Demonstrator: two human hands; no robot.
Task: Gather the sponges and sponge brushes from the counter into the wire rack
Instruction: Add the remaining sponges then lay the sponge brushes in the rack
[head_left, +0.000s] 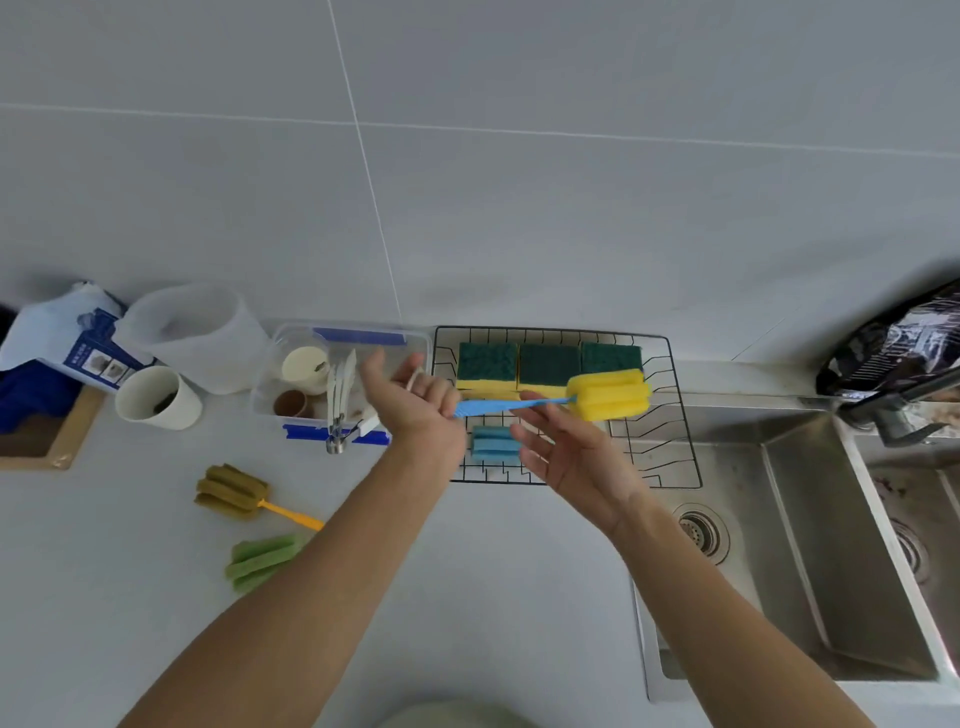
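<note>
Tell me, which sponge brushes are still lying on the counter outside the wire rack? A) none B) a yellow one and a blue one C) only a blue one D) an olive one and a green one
D: the olive sponge brush and the green sponge brush lie on the counter, left of the wire rack.

The right half of the black wire rack (670, 415) lies bare. Three green-and-yellow rectangular sponges (548, 369) fill its back-left edge, and a clear plastic container (415, 343) with blue clips stands just beside its left side.
</note>
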